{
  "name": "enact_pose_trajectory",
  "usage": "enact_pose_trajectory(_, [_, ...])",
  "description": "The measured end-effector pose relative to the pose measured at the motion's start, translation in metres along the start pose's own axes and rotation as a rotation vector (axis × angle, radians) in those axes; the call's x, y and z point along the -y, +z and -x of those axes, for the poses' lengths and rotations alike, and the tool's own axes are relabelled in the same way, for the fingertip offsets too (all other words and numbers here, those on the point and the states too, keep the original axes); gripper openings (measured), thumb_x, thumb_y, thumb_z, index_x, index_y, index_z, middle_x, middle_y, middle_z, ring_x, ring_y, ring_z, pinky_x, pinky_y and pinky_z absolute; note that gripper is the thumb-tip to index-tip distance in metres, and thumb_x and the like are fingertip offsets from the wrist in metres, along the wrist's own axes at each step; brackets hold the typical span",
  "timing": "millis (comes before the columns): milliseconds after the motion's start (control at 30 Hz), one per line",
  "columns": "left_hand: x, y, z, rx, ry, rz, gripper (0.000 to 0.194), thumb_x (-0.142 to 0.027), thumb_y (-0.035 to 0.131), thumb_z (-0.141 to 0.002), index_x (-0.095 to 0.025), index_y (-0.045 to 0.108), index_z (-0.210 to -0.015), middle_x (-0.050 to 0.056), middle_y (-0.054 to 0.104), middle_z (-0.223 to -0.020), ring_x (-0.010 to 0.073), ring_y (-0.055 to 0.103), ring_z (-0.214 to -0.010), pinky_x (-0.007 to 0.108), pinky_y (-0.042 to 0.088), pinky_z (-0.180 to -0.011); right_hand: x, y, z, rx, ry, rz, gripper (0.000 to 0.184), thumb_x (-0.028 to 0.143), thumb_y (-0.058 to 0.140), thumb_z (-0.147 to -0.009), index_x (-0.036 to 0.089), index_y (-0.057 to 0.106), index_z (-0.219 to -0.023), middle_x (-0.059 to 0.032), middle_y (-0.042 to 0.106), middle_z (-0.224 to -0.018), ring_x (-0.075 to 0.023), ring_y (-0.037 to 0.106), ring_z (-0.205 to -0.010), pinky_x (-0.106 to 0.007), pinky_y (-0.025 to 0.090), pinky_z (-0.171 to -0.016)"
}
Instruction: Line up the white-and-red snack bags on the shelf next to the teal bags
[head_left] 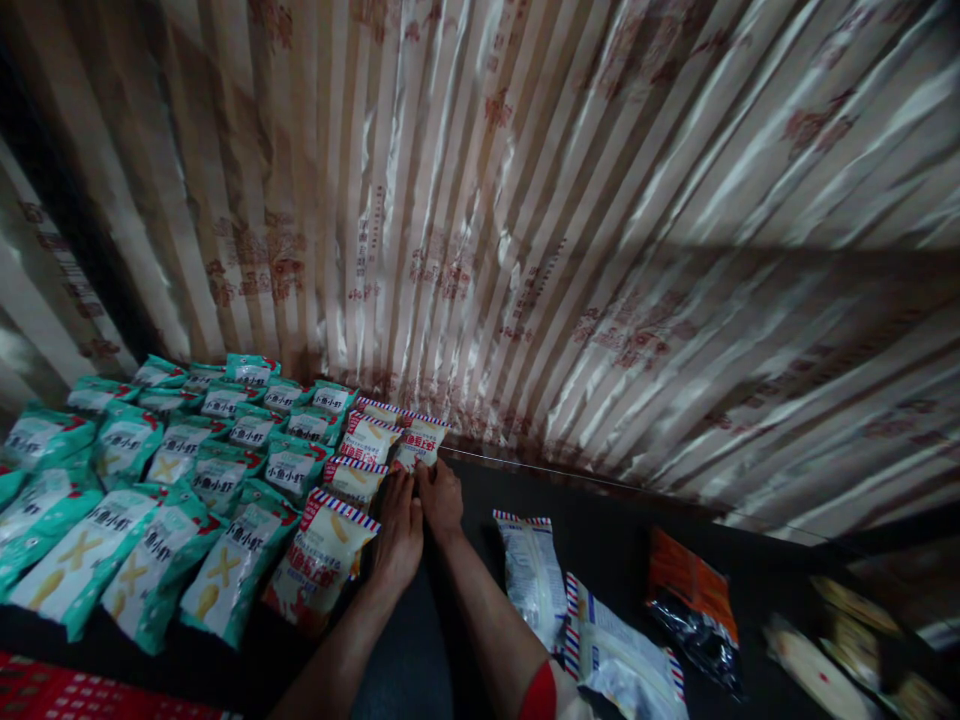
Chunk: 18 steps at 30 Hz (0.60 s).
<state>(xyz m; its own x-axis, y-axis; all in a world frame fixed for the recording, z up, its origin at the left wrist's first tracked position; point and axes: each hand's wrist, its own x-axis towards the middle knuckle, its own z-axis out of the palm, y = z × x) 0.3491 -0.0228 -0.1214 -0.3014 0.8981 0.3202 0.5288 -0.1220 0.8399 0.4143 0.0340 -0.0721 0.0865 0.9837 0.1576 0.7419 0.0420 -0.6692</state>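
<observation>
My right hand (441, 497) is closed on the lower edge of a cream-and-red snack bag (420, 443) with a striped red, white and blue seal. Close beside it, my left hand (400, 535) has its bent fingers at the same bag's lower left corner; its fingertips are partly hidden. Similar striped bags stand in a column just left of my hands, the nearest being a larger-looking snack bag (321, 560). Rows of teal snack bags (240, 565) lean together farther left. All these rest on a black surface (405, 650).
Right of my forearms lie two silver-backed bags, a smaller snack bag (531, 570) and another snack bag (622, 650). Beyond them are an orange-and-black packet (691, 600) and blurred pale packets (817, 665). Pleated printed sheeting (465, 220) rises behind. A red perforated basket (90, 690) sits front left.
</observation>
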Motion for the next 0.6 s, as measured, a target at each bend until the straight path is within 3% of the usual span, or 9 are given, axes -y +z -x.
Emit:
enact_pose_trajectory(333, [-0.006, -0.002, -0.002, 0.014, -0.066, 0.025, 0.047, -0.032, 0.029, -0.089, -0.010, 0.043, -0.128, 0.016, 0.042, -0.138, 0.0232, 0.033, -0.131, 0.044, 0.026, -0.110, -0.007, 0.008, -0.004, 0.022, -0.055, 0.084, 0.033, 0.032, 0.048, -0.080, 0.013, 0.060, -0.104, -0.0156, 0.065, -0.098, -0.0277, 0.056, -0.098, -0.039, 0.036, -0.088])
enact_pose_trajectory(467, [-0.003, 0.001, -0.003, -0.002, -0.085, 0.030, 0.045, -0.032, 0.032, -0.088, -0.013, 0.045, -0.127, 0.013, 0.043, -0.137, 0.0226, 0.034, -0.131, 0.044, 0.026, -0.110, -0.012, 0.009, 0.001, -0.032, -0.067, 0.012, 0.042, 0.032, 0.049, -0.078, 0.009, 0.056, -0.113, -0.0183, 0.063, -0.106, -0.0291, 0.054, -0.103, -0.042, 0.037, -0.090])
enact_pose_trajectory(600, [-0.007, 0.000, -0.001, -0.034, -0.052, 0.018, 0.044, -0.031, 0.033, -0.088, -0.014, 0.047, -0.125, 0.013, 0.047, -0.135, 0.0226, 0.038, -0.128, 0.044, 0.029, -0.108, -0.014, -0.004, 0.019, -0.115, -0.125, -0.039, 0.049, 0.031, 0.044, -0.081, 0.004, 0.049, -0.121, -0.0218, 0.054, -0.121, -0.0282, 0.047, -0.116, -0.042, 0.036, -0.096])
